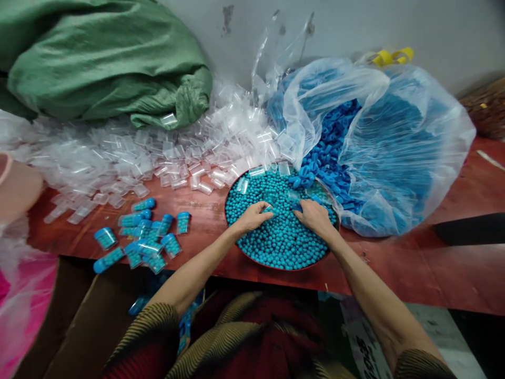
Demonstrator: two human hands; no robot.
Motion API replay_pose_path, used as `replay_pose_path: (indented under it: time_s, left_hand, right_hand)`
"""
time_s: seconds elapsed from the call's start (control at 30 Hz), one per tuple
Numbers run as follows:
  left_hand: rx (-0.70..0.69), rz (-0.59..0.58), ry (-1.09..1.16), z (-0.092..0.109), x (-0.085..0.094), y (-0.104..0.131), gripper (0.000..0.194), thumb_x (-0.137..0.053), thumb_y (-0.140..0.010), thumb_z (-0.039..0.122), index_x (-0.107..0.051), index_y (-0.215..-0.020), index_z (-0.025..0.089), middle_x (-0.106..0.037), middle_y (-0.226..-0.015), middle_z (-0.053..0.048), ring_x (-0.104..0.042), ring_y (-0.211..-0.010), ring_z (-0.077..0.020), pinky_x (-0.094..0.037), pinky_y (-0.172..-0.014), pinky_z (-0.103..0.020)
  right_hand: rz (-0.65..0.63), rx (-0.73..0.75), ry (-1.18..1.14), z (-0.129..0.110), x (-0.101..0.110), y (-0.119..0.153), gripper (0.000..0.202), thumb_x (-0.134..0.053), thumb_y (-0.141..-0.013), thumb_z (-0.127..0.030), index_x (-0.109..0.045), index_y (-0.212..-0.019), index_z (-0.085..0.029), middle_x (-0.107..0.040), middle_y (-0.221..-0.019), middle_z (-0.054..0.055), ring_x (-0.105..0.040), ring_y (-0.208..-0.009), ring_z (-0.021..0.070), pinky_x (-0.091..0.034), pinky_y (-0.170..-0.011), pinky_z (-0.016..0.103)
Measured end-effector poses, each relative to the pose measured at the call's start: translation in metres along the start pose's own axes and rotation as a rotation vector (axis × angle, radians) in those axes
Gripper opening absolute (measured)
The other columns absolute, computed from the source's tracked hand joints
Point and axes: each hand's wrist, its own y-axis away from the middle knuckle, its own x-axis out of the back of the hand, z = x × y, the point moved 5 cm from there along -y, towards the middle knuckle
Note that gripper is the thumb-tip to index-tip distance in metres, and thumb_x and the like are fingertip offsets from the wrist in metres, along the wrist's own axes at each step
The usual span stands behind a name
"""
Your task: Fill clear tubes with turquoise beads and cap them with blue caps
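A round red-rimmed tray (284,247) full of teal beads sits at the table's front edge. Over its left part, my left hand (256,216) is closed on a small clear container (269,208), thumb and fingers pinching it. My right hand (313,216) is over the tray's right part, fingertips down at the beads; what they hold, if anything, is hidden. A few clear containers (242,185) and blue caps lie on the beads near the back rim. Several bead-filled containers with blue caps (148,231) lie on the table to the left.
Behind the tray, clear empty containers (189,158) are heaped across the red table (402,268). A green sack (106,63) rests at the back left. An open plastic bag of blue caps (386,152) stands on the right. A dark rod-like object (473,229) reaches in at the right.
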Motion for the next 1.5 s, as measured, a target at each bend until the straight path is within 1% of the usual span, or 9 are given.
replay_pose_path:
  time_s: [0.1,0.2,0.33,0.57,0.7,0.93,1.1,1.23,1.5]
  left_hand:
    - [0.062,-0.035,0.088,0.000,0.001,0.005,0.025,-0.056,-0.076,0.028,-0.052,-0.097,0.015,-0.056,-0.072,0.002,-0.048,-0.053,-0.0077,-0.033,-0.046,-0.018]
    - [0.050,-0.066,0.156,0.003,0.000,0.007,0.029,-0.057,-0.075,0.030,-0.050,-0.099,0.015,-0.059,-0.074,0.000,-0.052,-0.055,-0.0092,-0.034,-0.046,-0.018]
    - [0.031,-0.060,0.132,0.006,-0.004,0.009,0.029,-0.056,-0.075,0.029,-0.049,-0.100,0.017,-0.053,-0.073,0.004,-0.051,-0.052,-0.0074,-0.036,-0.044,-0.017]
    - [-0.012,-0.055,0.057,0.002,0.002,0.015,0.022,-0.055,-0.077,0.027,-0.051,-0.095,0.017,-0.050,-0.076,0.005,-0.045,-0.049,-0.0037,-0.035,-0.041,-0.015]
    - [0.041,-0.062,0.073,0.000,0.001,0.017,0.025,-0.055,-0.078,0.029,-0.050,-0.099,0.017,-0.049,-0.072,0.005,-0.046,-0.046,-0.0041,-0.032,-0.039,-0.015]
    - [0.001,-0.039,0.093,0.007,-0.002,0.022,0.019,-0.056,-0.075,0.027,-0.050,-0.089,0.017,-0.047,-0.070,0.006,-0.043,-0.050,-0.0046,-0.038,-0.046,-0.017]
    - [0.038,-0.001,0.096,0.006,0.005,0.024,0.024,-0.055,-0.076,0.029,-0.050,-0.096,0.016,-0.052,-0.073,0.004,-0.046,-0.053,-0.0054,-0.037,-0.046,-0.016]
    - [0.030,-0.022,0.117,0.008,-0.003,0.023,0.022,-0.056,-0.075,0.028,-0.050,-0.093,0.016,-0.050,-0.069,0.005,-0.044,-0.050,-0.0043,-0.035,-0.044,-0.015]
    - [0.060,0.001,0.129,0.010,0.002,0.028,0.021,-0.054,-0.077,0.027,-0.050,-0.094,0.017,-0.055,-0.073,0.004,-0.047,-0.051,-0.0053,-0.037,-0.044,-0.016]
  right_hand:
    - [0.108,0.093,-0.119,-0.002,0.004,0.009,0.028,-0.045,-0.088,-0.030,-0.060,-0.105,-0.013,-0.066,-0.105,0.015,-0.060,-0.102,0.0274,-0.044,-0.086,0.036]
    - [0.178,0.196,-0.426,-0.011,0.010,0.019,0.035,-0.042,-0.089,-0.027,-0.056,-0.118,-0.014,-0.066,-0.112,0.012,-0.061,-0.101,0.0226,-0.045,-0.088,0.033]
    - [0.028,0.255,-0.712,-0.031,0.009,0.025,0.044,-0.036,-0.092,-0.030,-0.049,-0.131,-0.014,-0.072,-0.091,0.006,-0.066,-0.075,0.0177,-0.051,-0.074,0.030]
    - [0.032,0.278,-0.398,-0.031,0.012,0.034,0.038,-0.047,-0.088,-0.027,-0.057,-0.125,-0.023,-0.066,-0.119,0.007,-0.062,-0.107,0.0222,-0.046,-0.092,0.034]
    - [0.143,0.246,-0.453,-0.024,0.015,0.036,0.039,-0.045,-0.089,-0.025,-0.056,-0.126,-0.020,-0.067,-0.115,0.009,-0.061,-0.105,0.0220,-0.047,-0.092,0.036]
    - [0.287,0.375,-0.754,-0.041,0.017,0.044,0.034,-0.046,-0.086,-0.024,-0.060,-0.117,-0.019,-0.067,-0.106,0.007,-0.062,-0.099,0.0190,-0.047,-0.091,0.034]
    - [0.280,0.355,-0.663,-0.027,0.011,0.050,0.031,-0.044,-0.084,-0.019,-0.061,-0.110,-0.020,-0.066,-0.099,0.007,-0.062,-0.093,0.0200,-0.047,-0.087,0.035]
    - [0.389,0.259,-0.636,-0.028,0.018,0.052,0.025,-0.045,-0.083,-0.018,-0.059,-0.104,-0.019,-0.065,-0.101,0.009,-0.060,-0.097,0.0216,-0.047,-0.088,0.035]
    - [0.405,0.387,-0.579,-0.036,0.012,0.060,0.024,-0.039,-0.088,-0.016,-0.059,-0.099,-0.021,-0.061,-0.103,0.009,-0.058,-0.099,0.0202,-0.048,-0.087,0.033]
